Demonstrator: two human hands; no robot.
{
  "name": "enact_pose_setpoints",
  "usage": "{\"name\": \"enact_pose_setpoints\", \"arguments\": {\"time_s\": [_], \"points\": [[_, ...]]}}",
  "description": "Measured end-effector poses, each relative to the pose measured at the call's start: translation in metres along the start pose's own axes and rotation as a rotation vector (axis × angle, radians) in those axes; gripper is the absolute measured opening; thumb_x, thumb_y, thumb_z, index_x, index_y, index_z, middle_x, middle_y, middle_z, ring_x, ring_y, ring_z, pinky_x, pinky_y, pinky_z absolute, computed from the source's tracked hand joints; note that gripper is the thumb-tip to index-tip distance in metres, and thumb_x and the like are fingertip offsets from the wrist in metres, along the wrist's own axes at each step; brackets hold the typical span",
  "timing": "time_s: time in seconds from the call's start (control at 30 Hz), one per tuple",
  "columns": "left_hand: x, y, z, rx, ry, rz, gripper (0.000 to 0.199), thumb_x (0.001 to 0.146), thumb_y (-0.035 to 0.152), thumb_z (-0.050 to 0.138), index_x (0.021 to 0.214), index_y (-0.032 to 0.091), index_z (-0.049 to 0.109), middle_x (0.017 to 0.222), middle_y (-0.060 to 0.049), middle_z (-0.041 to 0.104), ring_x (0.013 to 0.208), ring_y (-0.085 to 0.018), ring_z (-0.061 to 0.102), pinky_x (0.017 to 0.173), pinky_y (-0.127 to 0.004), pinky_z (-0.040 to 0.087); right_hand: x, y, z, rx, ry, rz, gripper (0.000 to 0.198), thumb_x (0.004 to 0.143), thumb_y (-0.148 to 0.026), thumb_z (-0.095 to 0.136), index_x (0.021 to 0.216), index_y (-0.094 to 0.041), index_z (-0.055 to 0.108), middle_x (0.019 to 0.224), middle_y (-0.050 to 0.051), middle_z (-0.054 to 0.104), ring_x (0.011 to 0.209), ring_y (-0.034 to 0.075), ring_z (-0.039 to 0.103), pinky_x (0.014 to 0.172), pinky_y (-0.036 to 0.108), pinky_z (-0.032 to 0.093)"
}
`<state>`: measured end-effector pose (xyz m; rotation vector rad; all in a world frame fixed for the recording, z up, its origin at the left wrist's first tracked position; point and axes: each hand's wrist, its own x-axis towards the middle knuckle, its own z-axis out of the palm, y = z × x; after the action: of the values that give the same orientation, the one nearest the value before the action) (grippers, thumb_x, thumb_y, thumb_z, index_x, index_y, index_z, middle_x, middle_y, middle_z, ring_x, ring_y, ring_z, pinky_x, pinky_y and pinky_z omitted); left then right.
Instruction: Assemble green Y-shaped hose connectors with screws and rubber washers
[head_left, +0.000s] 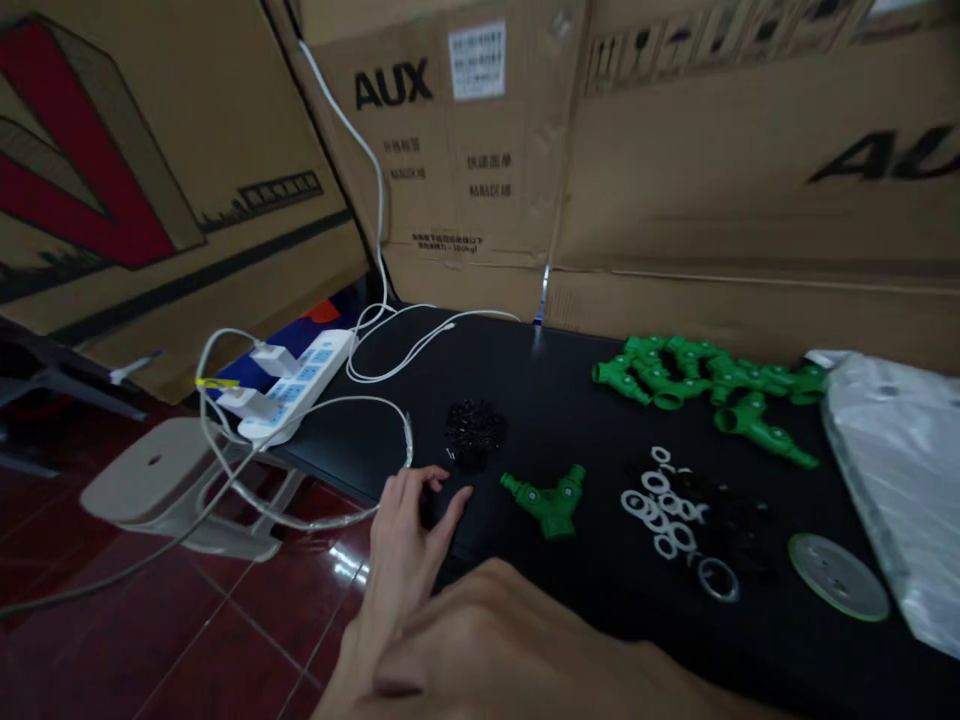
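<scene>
green fitting [550, 497] crosswise, stem toward left hand [405, 545]

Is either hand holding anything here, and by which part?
The left hand pinches something tiny and dark at its fingertips, too small to identify. The right hand is too close and blurred to tell; the green plastic Y-shaped fitting lies untouched.

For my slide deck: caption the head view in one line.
Left hand reaches toward a pile of small black parts beside a green plastic Y-shaped fitting on a black table.
</scene>
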<state>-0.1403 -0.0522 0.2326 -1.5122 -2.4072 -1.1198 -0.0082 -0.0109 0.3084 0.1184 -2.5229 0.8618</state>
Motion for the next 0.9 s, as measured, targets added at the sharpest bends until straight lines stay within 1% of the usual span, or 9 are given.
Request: {"name": "enact_pose_setpoints", "arguments": {"time_s": [0.07,0.1,0.2,0.27,0.37,0.47,0.57,0.73,0.9], "points": [[0.008,-0.001,0.003,-0.024,-0.013,0.024,0.022,0.092,0.037,0.072,0.107,0.024,0.062,0.089,-0.001,0.061,0.082,-0.022,0.061,0.076,-0.037,0.054,0.002,-0.001,-0.011,-0.056,0.035,-0.078,0.039,0.1,-0.046,0.056,0.072,-0.023,0.072,0.057,-0.006,0.066,0.049,0.01,0.059,0.047,0.022,0.045],[0.011,-0.001,0.004,-0.037,-0.013,0.033,0.023,0.092,0.036,0.073,0.107,0.023,0.061,0.089,-0.001,0.061,0.082,-0.022,0.061,0.076,-0.037,0.054,-0.001,0.0,-0.016,-0.102,0.077,-0.071,0.04,0.102,-0.039,0.053,0.07,-0.022,0.07,0.057,-0.005,0.067,0.047,0.011,0.059,0.044,0.024,0.041],[0.017,0.003,0.005,-0.078,-0.018,0.05,0.022,0.093,0.031,0.072,0.11,0.023,0.061,0.09,0.0,0.059,0.082,-0.02,0.062,0.077,-0.035,0.055,-0.029,0.008,-0.025,-0.296,0.285,0.156,0.042,0.105,-0.022,0.047,0.068,-0.019,0.066,0.059,-0.001,0.066,0.05,0.012,0.061,0.05,0.026,0.043],[0.019,0.007,0.005,-0.099,-0.042,0.073,0.022,0.095,0.029,0.07,0.115,0.024,0.062,0.092,0.0,0.059,0.083,-0.019,0.063,0.078,-0.033,0.055,-0.057,0.017,-0.028,-0.414,0.45,0.31,0.043,0.107,-0.022,0.046,0.068,-0.018,0.064,0.057,0.0,0.063,0.049,0.011,0.062,0.053,0.024,0.046],[0.022,0.009,0.006,-0.118,-0.077,0.119,0.027,0.096,0.028,0.068,0.122,0.028,0.062,0.095,0.0,0.059,0.087,-0.019,0.064,0.08,-0.033,0.056,-0.088,0.028,-0.025,-0.625,0.597,0.54,0.045,0.108,-0.043,0.043,0.08,-0.019,0.068,0.058,-0.001,0.065,0.046,0.012,0.064,0.048,0.024,0.045],[0.026,0.007,0.007,-0.121,-0.098,0.162,0.027,0.098,0.027,0.065,0.125,0.027,0.063,0.101,-0.003,0.061,0.091,-0.02,0.064,0.083,-0.036,0.057,-0.096,0.033,-0.015,-0.794,0.515,0.83,0.053,0.101,-0.067,0.042,0.098,-0.02,0.067,0.056,-0.002,0.064,0.041,0.017,0.064,0.04,0.027,0.035],[0.03,0.005,0.008,-0.108,-0.11,0.195,0.025,0.098,0.027,0.064,0.123,0.026,0.066,0.104,-0.005,0.062,0.095,-0.022,0.063,0.085,-0.038,0.057,-0.088,0.032,-0.004,-0.863,0.384,0.991,0.048,0.098,-0.066,0.05,0.108,-0.021,0.065,0.07,0.003,0.074,0.05,0.022,0.069,0.044,0.028,0.033],[0.034,0.002,0.008,-0.106,-0.116,0.261,0.022,0.099,0.028,0.064,0.119,0.025,0.071,0.101,-0.005,0.063,0.094,-0.022,0.061,0.084,-0.039,0.056,-0.082,0.029,0.005,-0.886,0.38,1.042,0.029,0.1,-0.046,0.059,0.107,-0.02,0.067,0.088,0.009,0.078,0.067,0.028,0.074,0.054,0.03,0.037],[0.035,0.002,0.01,-0.16,-0.055,0.304,0.024,0.101,0.033,0.06,0.122,0.026,0.07,0.101,-0.006,0.06,0.092,-0.022,0.06,0.085,-0.039,0.055,-0.082,0.026,0.007,-0.85,0.432,1.009,0.031,0.101,-0.046,0.058,0.106,-0.017,0.069,0.088,0.01,0.076,0.075,0.027,0.074,0.063,0.031,0.045]]}}
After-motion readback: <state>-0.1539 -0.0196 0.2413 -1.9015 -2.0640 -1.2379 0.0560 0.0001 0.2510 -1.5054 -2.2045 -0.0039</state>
